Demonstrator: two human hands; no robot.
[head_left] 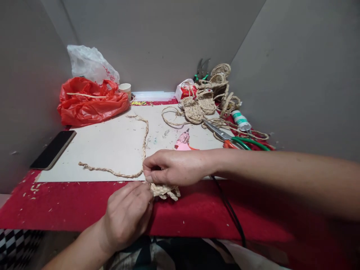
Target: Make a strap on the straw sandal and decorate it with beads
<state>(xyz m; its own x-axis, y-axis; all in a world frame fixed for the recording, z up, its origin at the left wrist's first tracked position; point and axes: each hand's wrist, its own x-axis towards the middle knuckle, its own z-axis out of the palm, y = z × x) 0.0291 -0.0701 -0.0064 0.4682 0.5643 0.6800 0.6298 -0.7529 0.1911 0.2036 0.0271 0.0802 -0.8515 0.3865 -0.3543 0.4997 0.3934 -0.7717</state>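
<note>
A small braided straw piece (pixel 165 191) lies at the front edge of the white board, partly hidden by both hands. My left hand (pixel 129 210) is closed round its left end, fingers curled. Just above it, my right hand (pixel 174 167) pinches a braided straw cord (pixel 145 138) where the cord meets the piece. From that pinch one stretch of cord runs up the board, and another stretch bends away to the left. Both hands nearly touch.
Around the white board (pixel 107 146) are a phone (pixel 53 150), a red bag (pixel 90 105), a paper cup (pixel 125 89), woven straw pieces (pixel 194 108), scissors (pixel 219 132) and a pink glue gun (pixel 183 140). A black cable (pixel 229 206) crosses the red cloth.
</note>
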